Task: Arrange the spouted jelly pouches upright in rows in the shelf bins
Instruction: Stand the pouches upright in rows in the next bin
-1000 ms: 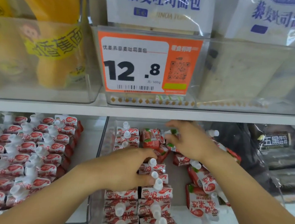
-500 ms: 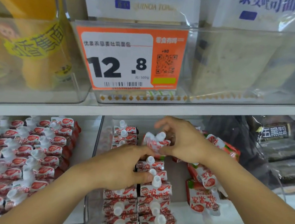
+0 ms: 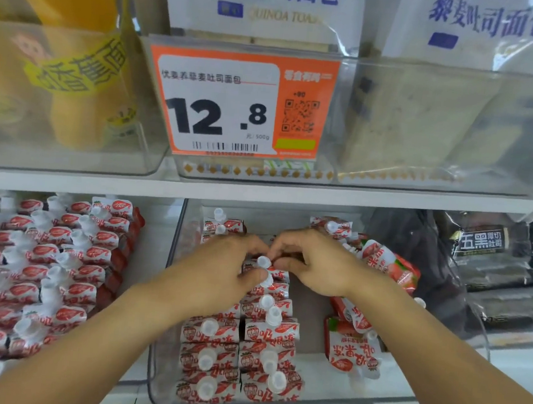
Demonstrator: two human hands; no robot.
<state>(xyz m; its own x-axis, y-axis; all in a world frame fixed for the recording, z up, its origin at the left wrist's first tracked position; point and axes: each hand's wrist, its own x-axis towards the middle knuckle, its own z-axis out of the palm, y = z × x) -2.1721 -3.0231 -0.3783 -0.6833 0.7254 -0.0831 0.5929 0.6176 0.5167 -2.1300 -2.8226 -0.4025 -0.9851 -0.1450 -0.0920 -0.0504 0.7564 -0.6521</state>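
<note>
Both hands (image 3: 218, 271) (image 3: 314, 266) pinch a pouch (image 3: 265, 265) amid the bin's (image 3: 169, 289) rows

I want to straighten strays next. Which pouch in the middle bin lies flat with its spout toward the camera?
The pouch at the bin's right front: print upside down, cap nearest the camera, apart from the two upright rows.

Both my forearms reach forward and converge toward the middle. My left grip (image 3: 221, 271) is palm down, fingers curled, thumb tucked in low. My right grip (image 3: 313, 264) sits just beside it, knuckles up, fingertips (image 3: 275, 250) bent and nearly touching the left fingertips. What they pinch is hidden underneath.
</note>
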